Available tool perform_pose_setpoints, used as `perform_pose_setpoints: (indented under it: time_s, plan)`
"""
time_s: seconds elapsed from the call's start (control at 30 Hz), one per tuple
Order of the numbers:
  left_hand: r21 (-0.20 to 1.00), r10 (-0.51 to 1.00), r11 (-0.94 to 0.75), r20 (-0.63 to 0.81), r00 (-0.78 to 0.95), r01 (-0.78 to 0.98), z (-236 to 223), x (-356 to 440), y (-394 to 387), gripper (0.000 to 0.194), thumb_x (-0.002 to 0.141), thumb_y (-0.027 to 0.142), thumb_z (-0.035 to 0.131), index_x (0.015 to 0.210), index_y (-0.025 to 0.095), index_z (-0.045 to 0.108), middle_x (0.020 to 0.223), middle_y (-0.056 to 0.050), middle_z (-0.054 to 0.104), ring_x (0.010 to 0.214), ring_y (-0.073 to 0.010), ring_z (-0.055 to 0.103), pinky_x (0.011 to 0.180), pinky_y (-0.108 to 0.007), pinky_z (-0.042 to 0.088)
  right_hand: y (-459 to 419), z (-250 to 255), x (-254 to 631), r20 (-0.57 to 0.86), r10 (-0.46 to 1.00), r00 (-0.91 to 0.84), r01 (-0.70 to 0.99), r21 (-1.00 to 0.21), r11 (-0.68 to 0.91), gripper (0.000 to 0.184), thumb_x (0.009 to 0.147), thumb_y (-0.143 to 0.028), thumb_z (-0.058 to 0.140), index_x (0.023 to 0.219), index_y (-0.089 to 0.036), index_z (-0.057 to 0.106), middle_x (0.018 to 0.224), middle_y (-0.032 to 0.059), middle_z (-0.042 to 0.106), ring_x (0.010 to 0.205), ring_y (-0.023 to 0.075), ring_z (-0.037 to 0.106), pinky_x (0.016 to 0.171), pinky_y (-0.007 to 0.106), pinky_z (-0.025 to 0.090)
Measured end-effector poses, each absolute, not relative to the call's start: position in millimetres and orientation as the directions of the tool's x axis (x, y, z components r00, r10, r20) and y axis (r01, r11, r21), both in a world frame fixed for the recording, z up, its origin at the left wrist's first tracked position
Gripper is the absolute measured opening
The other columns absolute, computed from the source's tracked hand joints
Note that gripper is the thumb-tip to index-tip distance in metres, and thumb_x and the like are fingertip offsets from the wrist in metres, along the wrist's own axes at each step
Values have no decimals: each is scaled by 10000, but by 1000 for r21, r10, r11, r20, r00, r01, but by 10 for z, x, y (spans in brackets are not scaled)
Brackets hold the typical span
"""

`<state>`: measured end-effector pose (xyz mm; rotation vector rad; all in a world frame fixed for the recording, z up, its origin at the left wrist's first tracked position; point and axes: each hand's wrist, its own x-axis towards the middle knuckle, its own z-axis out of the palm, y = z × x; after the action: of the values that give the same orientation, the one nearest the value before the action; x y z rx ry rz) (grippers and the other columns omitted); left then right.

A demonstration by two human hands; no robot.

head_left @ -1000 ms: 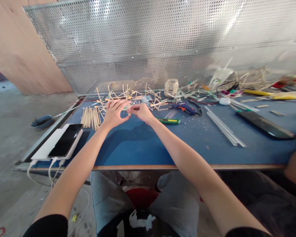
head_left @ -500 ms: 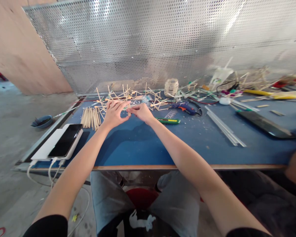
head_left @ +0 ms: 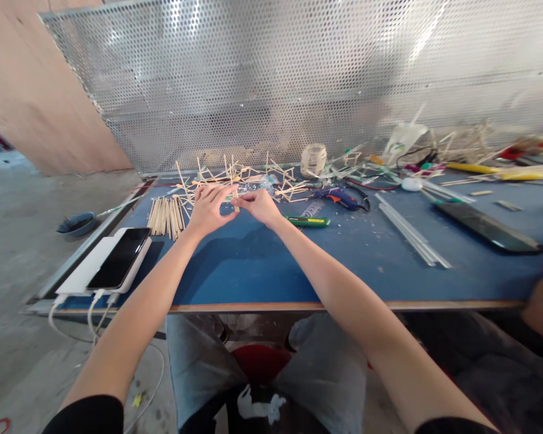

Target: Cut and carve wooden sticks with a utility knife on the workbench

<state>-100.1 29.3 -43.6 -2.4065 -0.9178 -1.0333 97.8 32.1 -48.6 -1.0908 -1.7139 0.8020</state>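
Sticks (head_left: 236,193) near knife (head_left: 308,222) and glue gun (head_left: 340,197)

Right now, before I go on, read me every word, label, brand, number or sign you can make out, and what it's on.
No text is readable in this view.
Green utility knife with a yellow strip: marking too small to read.
White translucent plastic cup: greenish mark, too blurred to read.
Black-screened phone: screen dark, no readable text.
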Motion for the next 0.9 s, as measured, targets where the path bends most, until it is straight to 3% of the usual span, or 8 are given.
perform_pose_setpoints:
  time_s: [0.17, 0.37, 0.9]
  plan:
    - [-48, 452, -724, 720, 527, 688, -424, -992, 277, 607, 876, 427, 659, 1445, 304, 490, 1326, -39, 668, 1243, -269, 553, 1113, -465, 324, 334, -506, 972, 365, 909, -200, 310, -857, 413, 433, 783, -583, 711, 710, -159, 757, 519, -37, 487, 530, 88, 341, 515, 282, 256]
    - [-55, 441, -735, 719, 537, 676, -416, -993, 270, 624, 856, 402, 672, 1445, 299, 491, 1328, -36, 668, 1217, -272, 560, 1102, -471, 331, 357, -503, 974, 392, 900, -191, 270, -860, 432, 358, 810, -527, 699, 840, -181, 785, 722, 19, 698, 644, 125, 532, 609, 275, 394]
    - [-84, 439, -708, 725, 530, 701, -417, -996, 271, 651, 855, 487, 694, 1445, 299, 492, 1304, -47, 679, 1229, -276, 546, 1099, -468, 317, 366, -499, 974, 388, 910, -144, 286, -864, 414, 348, 798, -507, 722, 802, -166, 795, 651, 21, 665, 626, 128, 515, 592, 285, 372]
